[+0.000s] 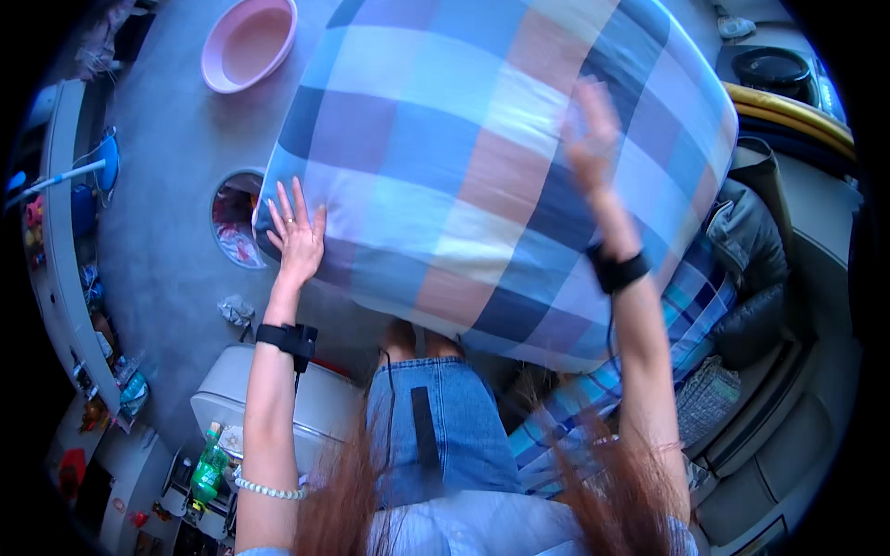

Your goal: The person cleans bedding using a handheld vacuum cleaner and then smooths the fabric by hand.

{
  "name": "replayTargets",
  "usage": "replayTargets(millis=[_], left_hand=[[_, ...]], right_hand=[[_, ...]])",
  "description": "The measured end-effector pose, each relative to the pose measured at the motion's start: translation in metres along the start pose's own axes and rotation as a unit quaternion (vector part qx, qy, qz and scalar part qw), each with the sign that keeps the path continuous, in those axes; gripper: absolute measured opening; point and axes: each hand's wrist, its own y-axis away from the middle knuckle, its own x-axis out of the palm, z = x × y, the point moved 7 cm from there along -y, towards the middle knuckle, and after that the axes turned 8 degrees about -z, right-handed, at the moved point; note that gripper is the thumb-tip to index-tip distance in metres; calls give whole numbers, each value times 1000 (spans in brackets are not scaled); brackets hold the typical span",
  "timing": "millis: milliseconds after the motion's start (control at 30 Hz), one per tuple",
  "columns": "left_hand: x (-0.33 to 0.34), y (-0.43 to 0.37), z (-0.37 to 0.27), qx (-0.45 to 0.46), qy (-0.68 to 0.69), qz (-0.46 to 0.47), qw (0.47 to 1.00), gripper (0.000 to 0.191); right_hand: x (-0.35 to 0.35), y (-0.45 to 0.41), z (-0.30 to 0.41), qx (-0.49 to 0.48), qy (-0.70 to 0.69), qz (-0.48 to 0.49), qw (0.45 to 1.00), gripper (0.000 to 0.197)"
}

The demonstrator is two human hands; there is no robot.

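Observation:
A plaid mattress or thick cushion (445, 181), checked in blue, white, purple and pinkish brown, fills the middle of the view before me. At its left edge my left hand (299, 240) lies with fingers spread and holds nothing; a ring is on one finger. My right hand (594, 139) is over the upper right part of the plaid fabric, blurred, with its fingers extended and nothing seen in it. Whether it touches the fabric I cannot tell. Both wrists wear black straps.
A pink basin (249, 45) with murky liquid stands at the upper left. Below it is a round bin (240, 219) with rubbish, near crumpled paper (236, 310). A green bottle (210, 467) is lower left. A dark jacket (751, 229) lies on the sofa (744, 459) at right.

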Motion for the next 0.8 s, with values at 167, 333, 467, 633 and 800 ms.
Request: replayTargets(millis=[167,333,467,633,800], left_hand=[[7,10,-3,61,-29,-52,996,68],[2,59,48,48,-5,-101,994,68],[1,76,52,2,23,-60,998,65],[-25,72,-38,160,-2,-150,976,58],[20,87,-198,354,30,-119,927,55]], right_hand=[[-13,25,-128,170,305,25,937,51],[24,180,166,18,-66,160,985,36],[1,329,255,71,-343,566,746,26],[-103,167,118,96,-57,38,993,27],[-122,227,11,233,167,25,958,54]])
